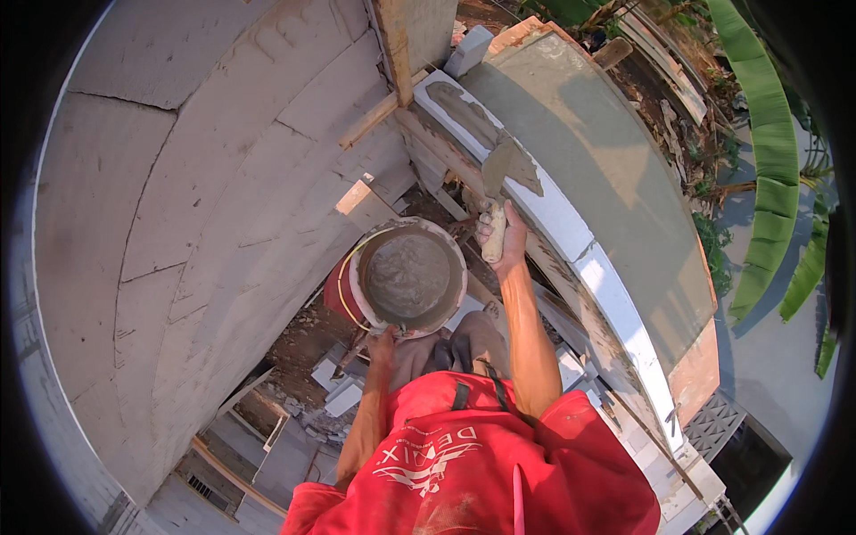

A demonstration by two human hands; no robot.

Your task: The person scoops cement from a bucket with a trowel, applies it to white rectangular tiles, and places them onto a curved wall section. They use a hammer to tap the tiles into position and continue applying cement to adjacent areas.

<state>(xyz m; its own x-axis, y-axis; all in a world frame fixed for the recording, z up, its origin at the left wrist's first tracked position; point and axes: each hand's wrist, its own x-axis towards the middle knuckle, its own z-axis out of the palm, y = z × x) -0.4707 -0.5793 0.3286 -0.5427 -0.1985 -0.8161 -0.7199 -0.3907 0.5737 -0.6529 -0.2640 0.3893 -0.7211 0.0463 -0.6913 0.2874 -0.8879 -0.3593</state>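
Observation:
My right hand (510,239) is closed round the pale, mortar-caked handle of a trowel (506,169). The trowel's blade lies over grey mortar (465,111) spread on top of a row of white blocks (563,227). With its fingers at the near rim, my left hand (382,344) grips a red bucket (337,290). Wet grey mortar (410,275) fills much of the bucket, and its yellowish handle hangs over the left side. Part of the left fingers is hidden by the rim.
A tall block wall (196,178) rises on the left. Beyond the white blocks lies a grey concrete slab (588,134), with banana leaves (769,169) at its right. Wooden boards (370,120) jut out near the far corner. Broken white blocks (343,397) and rubble lie far below.

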